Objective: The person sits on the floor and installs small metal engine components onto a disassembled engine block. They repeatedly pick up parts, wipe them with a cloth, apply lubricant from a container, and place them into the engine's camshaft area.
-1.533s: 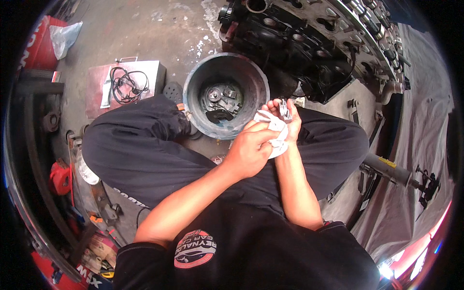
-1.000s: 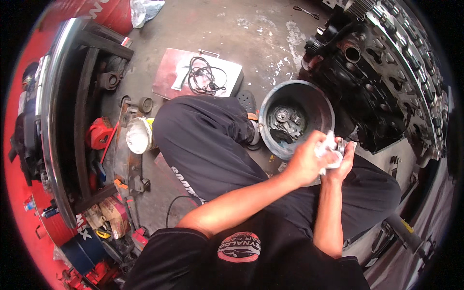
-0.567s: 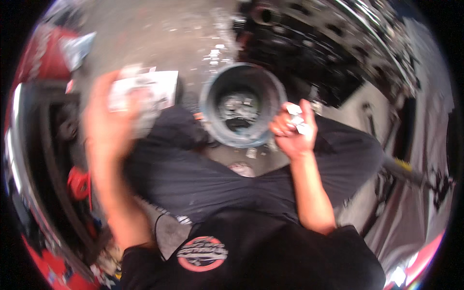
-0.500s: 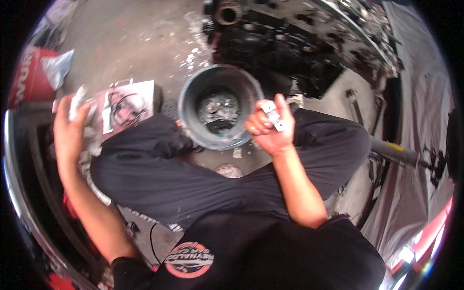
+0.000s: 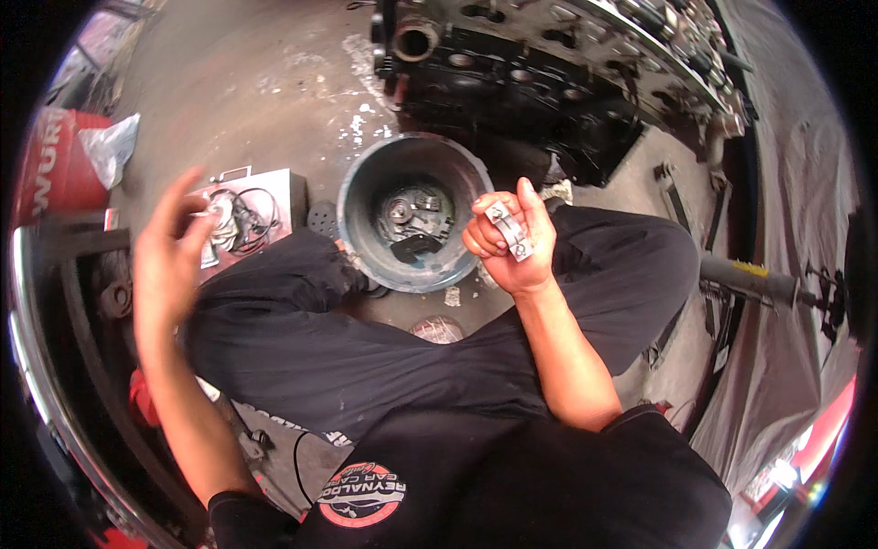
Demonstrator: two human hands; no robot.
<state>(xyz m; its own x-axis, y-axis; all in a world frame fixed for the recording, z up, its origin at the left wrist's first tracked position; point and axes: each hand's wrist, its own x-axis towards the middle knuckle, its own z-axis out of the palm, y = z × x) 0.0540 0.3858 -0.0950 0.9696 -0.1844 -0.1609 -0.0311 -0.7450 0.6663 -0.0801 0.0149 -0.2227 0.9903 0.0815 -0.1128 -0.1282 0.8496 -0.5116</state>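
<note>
My right hand is closed around a small silver metal cap with a hole at each end, like a camshaft bearing cap. It is held tilted, just right of a dark bucket. Several metal parts lie inside the bucket, some in shadow. My left hand, slightly blurred, pinches a crumpled whitish rag between thumb and fingers. That hand is over the left edge of a grey box, where a coiled black cable also shows. Part of the rag is hidden by the fingers.
A black engine block stands beyond the bucket. To the far left are a red bin with a plastic bag and a dark cart. A jack-like bar and grey sheeting are at right. My crossed legs surround the bucket's near side.
My left hand has moved right with the rag, from beside the box to over its left edge. My right hand stays nearly in place, the metal cap turned slightly.
</note>
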